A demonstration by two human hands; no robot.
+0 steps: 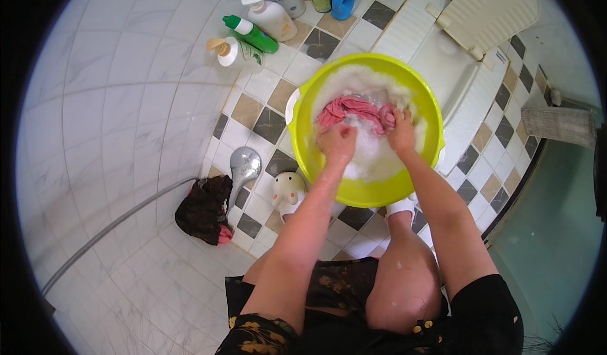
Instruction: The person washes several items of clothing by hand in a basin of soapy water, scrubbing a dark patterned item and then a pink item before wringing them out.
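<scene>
A wet pink cloth (354, 106) lies bunched among white suds in a yellow-green basin (432, 146). My left hand (338, 143) is curled closed at the cloth's near left edge, its fingertips partly hidden. On the other side, my right hand (400, 129) grips a bunched end of the same cloth, fingers wrapped over it. Foam (373, 159) surrounds both hands and hides part of the fabric.
Pump bottles (272, 18) and a green bottle (251, 34) line the left wall. A shower head (245, 164) with its hose and dark clothing (203, 211) lie on the left. A white squat toilet (452, 76) sits behind the basin, beside a raised cream lid (490, 14).
</scene>
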